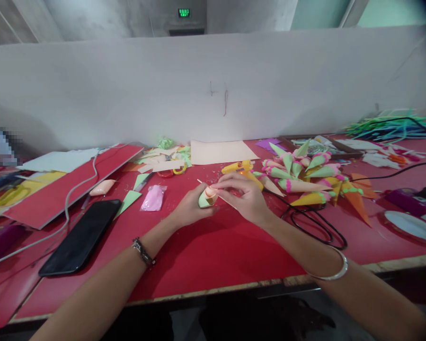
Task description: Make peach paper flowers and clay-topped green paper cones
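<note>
My left hand is wrapped around a small rolled paper cone, light green outside and peach at its open end, which faces me. At the cone's rim, the thumb and fingers of my right hand pinch the peach part. A thin pale stick shows just above the cone; which hand it belongs to I cannot tell. Directly behind my right hand lies a yellow glue gun, partly hidden by the fingers. Finished-looking green, pink and orange paper cones with pink or green trim are heaped to the right.
Left of my hands lie a pink packet, green paper pieces, a peach packet and a black phone. A peach sheet rests against the white partition. A black cable loops at right near a round white lid.
</note>
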{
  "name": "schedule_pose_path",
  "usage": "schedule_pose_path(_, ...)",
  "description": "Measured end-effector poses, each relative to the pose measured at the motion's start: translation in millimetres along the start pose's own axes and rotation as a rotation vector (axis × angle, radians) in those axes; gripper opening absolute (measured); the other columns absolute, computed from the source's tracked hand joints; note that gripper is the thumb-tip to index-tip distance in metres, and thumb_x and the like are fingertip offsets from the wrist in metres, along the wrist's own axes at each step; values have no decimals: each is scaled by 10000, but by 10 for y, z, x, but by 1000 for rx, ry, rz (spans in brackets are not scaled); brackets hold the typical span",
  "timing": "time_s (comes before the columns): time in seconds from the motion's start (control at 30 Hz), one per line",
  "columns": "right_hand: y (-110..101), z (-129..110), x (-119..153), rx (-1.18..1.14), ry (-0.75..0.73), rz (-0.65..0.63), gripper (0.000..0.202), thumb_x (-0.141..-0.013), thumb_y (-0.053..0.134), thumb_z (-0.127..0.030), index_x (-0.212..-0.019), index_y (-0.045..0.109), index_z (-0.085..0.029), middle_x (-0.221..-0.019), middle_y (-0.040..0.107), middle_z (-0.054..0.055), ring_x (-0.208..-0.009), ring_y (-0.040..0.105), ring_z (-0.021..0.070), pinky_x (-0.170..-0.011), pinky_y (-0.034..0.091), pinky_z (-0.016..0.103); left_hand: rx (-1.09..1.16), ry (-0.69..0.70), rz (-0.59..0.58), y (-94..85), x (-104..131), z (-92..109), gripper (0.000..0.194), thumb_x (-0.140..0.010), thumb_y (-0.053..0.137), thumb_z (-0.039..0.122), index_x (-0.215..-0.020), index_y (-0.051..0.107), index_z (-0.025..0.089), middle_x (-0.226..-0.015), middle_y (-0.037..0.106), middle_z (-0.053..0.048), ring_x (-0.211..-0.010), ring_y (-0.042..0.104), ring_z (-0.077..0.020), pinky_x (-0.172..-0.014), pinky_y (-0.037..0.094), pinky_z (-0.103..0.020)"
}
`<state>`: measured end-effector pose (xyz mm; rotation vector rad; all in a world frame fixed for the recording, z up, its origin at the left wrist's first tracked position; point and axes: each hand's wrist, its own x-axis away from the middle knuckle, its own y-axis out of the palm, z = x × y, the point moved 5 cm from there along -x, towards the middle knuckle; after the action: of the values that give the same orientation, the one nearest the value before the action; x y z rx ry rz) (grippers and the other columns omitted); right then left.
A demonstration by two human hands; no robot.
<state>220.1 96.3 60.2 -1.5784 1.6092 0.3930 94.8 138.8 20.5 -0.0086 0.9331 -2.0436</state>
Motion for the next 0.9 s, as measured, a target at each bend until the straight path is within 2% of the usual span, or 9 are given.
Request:
schedule_pose_path(0.17, -24, 3, 2, -42, 30, 60, 76, -750, 599, -235, -807, 642, -208, -797, 647, 23, -767, 592, 138, -659, 488, 268, -117, -22, 73, -40, -2, 6, 277, -647, 595, 267, -791, 371, 192, -677, 465, 42, -571, 433, -99, -509, 328, -209)
schedule_pose_path(0.27, -33, -46, -6, 2, -38, 58, 50, -748, 602, -224, -774, 640, -207, -766, 648, 18, -757, 593, 141, -700, 481, 289, -136, -11, 96, -44, 1, -8, 279, -662, 572, 271, -823, 356, 197, -715, 483, 29, -582, 457, -105, -514, 333, -212)
schedule_pose_path(0.43, -28, -113, -4, 49, -148, 13, 38, -759, 589, -205, -768, 626, -203, -740, 618, 13, -729, 570, 133, -670, 463, 284, -138, 5, 172, -87, 7, -14, 268, -680, 552, 262, -829, 337, 203, -707, 476, 39, -582, 464, -93, -521, 336, -199)
schedule_pose_path(0.7, -13, -160, 2, 141, -151, -24, 81, -804, 519, -174, -738, 564, -188, -698, 562, 8, -693, 525, 125, -644, 429, 272, -107, 34, 80, -48, 16, 26, 252, -664, 563, 220, -810, 359, 195, -697, 471, 44, -583, 442, -89, -520, 337, -194)
schedule_pose_path(0.83, -2, -173, 4, 140, -164, -32, 79, -805, 505, -168, -738, 543, -189, -706, 549, 9, -686, 514, 123, -636, 427, 266, -87, 52, 75, -48, 17, 31, 264, -661, 566, 202, -825, 359, 193, -710, 473, 41, -590, 443, -89, -529, 343, -195)
schedule_pose_path(0.9, 1, -176, 6, 115, -168, -44, 40, -792, 523, -173, -802, 555, -194, -740, 555, 11, -687, 521, 122, -645, 437, 270, -82, 65, 88, -61, 10, 23, 262, -663, 562, 200, -823, 355, 194, -710, 470, 43, -588, 440, -87, -526, 341, -193)
